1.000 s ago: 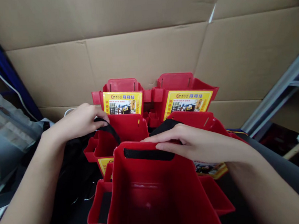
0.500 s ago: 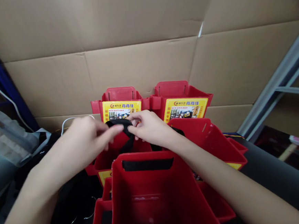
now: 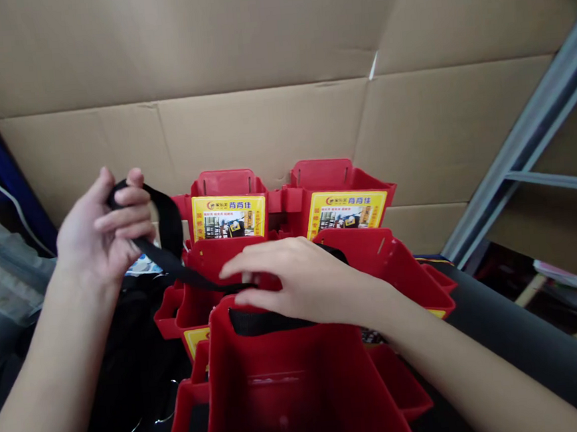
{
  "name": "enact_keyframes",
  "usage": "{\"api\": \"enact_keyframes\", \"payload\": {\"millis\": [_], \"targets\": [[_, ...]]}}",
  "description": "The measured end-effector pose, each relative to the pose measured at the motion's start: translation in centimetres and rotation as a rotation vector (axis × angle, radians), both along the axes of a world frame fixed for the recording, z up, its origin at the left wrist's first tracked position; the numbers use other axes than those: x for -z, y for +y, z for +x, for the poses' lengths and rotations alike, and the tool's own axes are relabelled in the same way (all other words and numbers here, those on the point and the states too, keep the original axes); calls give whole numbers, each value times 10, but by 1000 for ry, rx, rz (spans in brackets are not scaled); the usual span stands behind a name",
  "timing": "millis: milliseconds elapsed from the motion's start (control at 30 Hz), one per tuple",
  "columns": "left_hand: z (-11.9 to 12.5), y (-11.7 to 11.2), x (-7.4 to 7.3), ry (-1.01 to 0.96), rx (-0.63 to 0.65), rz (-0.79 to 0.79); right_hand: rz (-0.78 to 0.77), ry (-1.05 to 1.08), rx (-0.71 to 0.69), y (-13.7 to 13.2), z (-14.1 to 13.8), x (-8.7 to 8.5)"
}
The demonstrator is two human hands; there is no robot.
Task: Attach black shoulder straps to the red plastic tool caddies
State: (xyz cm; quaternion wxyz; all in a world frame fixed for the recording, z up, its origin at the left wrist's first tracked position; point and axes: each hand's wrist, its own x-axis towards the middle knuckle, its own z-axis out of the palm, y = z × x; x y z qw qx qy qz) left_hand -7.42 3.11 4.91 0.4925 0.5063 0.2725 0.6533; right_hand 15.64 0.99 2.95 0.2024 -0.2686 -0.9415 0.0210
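Note:
A black webbing strap (image 3: 172, 262) loops up from the front red plastic bin (image 3: 279, 356). My left hand (image 3: 112, 223), raised on the left, has its fingers curled round the strap's upper part. My right hand (image 3: 298, 278) is over the back rim of the front bin. Its fingers and thumb are bent about the strap's lower end, and the exact grip is partly hidden. Under that hand, a black band (image 3: 261, 321) runs through the slot in the bin's back wall.
Behind stand more red bins; the left rear bin (image 3: 226, 183) and right rear bin (image 3: 325, 173) bear yellow labels. Cardboard (image 3: 261, 125) forms the back wall. A grey metal frame (image 3: 517, 138) slants at the right. Dark fabric (image 3: 134, 348) lies at the left.
My left hand has moved left and up, drawing the strap out into a long loop. My right hand has come down and nearer, to the front bin's rim.

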Motion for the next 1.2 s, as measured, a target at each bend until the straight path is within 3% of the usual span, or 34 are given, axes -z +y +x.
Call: {"api": "enact_keyframes", "payload": {"millis": [67,133,233,367,433,533,600,733,833,900,967,1033,1133,1200], "targets": [[2,0,5,122,147,-101,-15,156,-11,7,0,-1],[17,-1,13,211,321,-244,75,294,12,17,-1,-2],[40,-5,20,279,569,-387,145,320,-62,34,-6,-3],[42,-10,18,341,754,-437,-192,452,-240,46,-10,-5],[35,-12,15,404,694,-389,-429,595,-282,45,-8,-8],[26,-13,11,576,419,-258,-691,675,-331,42,5,-18],[22,-10,9,673,186,-209,-713,679,-281,42,22,-25],[10,2,8,732,-200,-172,-573,882,-164,48,64,-32],[6,8,9,1077,-482,-55,-581,976,-91,49,81,-25],[13,6,11,1323,-632,179,-675,863,-16,45,79,-17],[29,1,14,1377,-627,481,-781,695,45,39,68,-9],[51,-3,18,1335,-444,700,-855,602,64,34,55,-1],[82,0,25,1329,-131,765,-918,602,33,35,41,6],[93,7,28,1318,-90,736,-938,628,-1,42,41,9]]}}
